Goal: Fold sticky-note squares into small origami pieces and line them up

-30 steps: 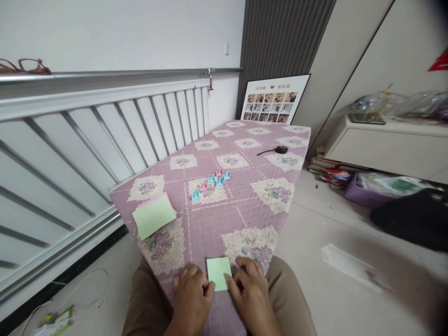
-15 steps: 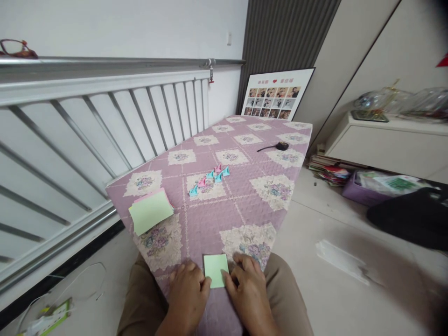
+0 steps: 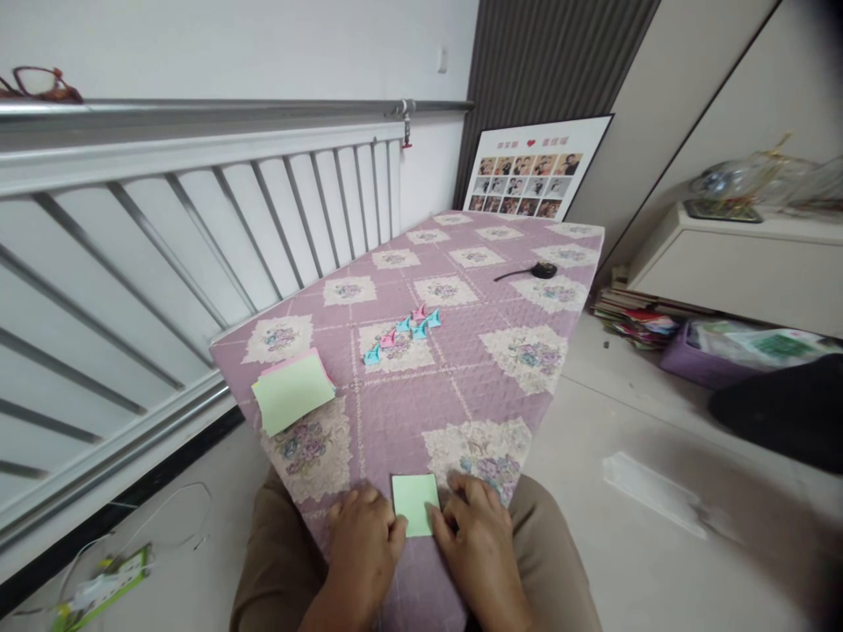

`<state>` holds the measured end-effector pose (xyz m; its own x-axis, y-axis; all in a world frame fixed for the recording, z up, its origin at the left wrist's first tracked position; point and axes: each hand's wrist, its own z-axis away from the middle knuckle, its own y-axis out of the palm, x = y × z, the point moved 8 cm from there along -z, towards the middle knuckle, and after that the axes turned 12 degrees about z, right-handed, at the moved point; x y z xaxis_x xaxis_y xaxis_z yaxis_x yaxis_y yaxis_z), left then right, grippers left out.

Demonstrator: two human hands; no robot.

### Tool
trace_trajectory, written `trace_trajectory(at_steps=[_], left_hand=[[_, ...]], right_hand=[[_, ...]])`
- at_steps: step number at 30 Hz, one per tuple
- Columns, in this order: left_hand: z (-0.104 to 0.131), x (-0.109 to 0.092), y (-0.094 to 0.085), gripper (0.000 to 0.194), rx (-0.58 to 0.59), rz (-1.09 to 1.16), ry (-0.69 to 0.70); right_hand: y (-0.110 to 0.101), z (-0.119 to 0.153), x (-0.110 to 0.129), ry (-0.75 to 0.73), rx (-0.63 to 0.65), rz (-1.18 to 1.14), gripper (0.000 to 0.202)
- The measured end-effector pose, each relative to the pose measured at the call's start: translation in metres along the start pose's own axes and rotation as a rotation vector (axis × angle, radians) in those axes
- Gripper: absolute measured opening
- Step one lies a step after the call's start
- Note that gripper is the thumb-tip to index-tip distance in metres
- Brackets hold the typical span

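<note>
A small square of pale green paper (image 3: pixel 414 499) lies flat on the near end of the tablecloth, between my two hands. My left hand (image 3: pixel 364 537) is closed, fingers curled down on the cloth, its thumb at the paper's lower left corner. On the other side my right hand (image 3: pixel 478 531) also has bent fingers, with its thumb pressing the paper's right edge. Farther left rests a stack of paper sheets (image 3: pixel 294 395), pale green on top with pink and yellow edges showing. Several pink and blue clips (image 3: pixel 404 333) sit mid-table.
The narrowing table has a purple floral tablecloth (image 3: pixel 395 395). A black object with a strap (image 3: pixel 543 270) lies toward its far right. A white radiator (image 3: pixel 198 237) runs along the left side. On the floor are a power strip (image 3: pixel 109 590) and a purple bin (image 3: pixel 695 358).
The whole view has shifted slightly, so everything appears a little farther right. My hands and the green paper keep nearly the same places on the table.
</note>
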<state>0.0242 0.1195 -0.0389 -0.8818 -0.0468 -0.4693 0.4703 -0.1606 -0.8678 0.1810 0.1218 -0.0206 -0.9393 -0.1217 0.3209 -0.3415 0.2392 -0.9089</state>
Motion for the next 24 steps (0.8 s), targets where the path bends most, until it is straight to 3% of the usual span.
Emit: trace_trajectory(at_steps=[10, 14, 18, 20, 24], left_hand=[[-0.002, 0.000, 0.000, 0.017, -0.055, -0.014, 0.026], [0.003, 0.003, 0.000, 0.009, -0.129, 0.037, 0.043], [0.007, -0.001, -0.001, 0.008, -0.185, 0.104, 0.151], [0.007, -0.013, 0.000, 0.018, -0.129, 0.096, 0.303], [0.008, -0.030, 0.009, 0.033, 0.100, 0.044, 0.558]], right_hand=[[0.006, -0.001, -0.001, -0.030, 0.022, 0.050, 0.017], [0.006, -0.001, -0.001, -0.031, 0.012, 0.063, 0.018], [0.003, 0.000, 0.000, -0.030, 0.003, 0.060, 0.018], [0.002, 0.000, 0.001, -0.033, -0.001, 0.053, 0.018], [0.004, 0.003, -0.001, -0.022, -0.026, 0.040, 0.017]])
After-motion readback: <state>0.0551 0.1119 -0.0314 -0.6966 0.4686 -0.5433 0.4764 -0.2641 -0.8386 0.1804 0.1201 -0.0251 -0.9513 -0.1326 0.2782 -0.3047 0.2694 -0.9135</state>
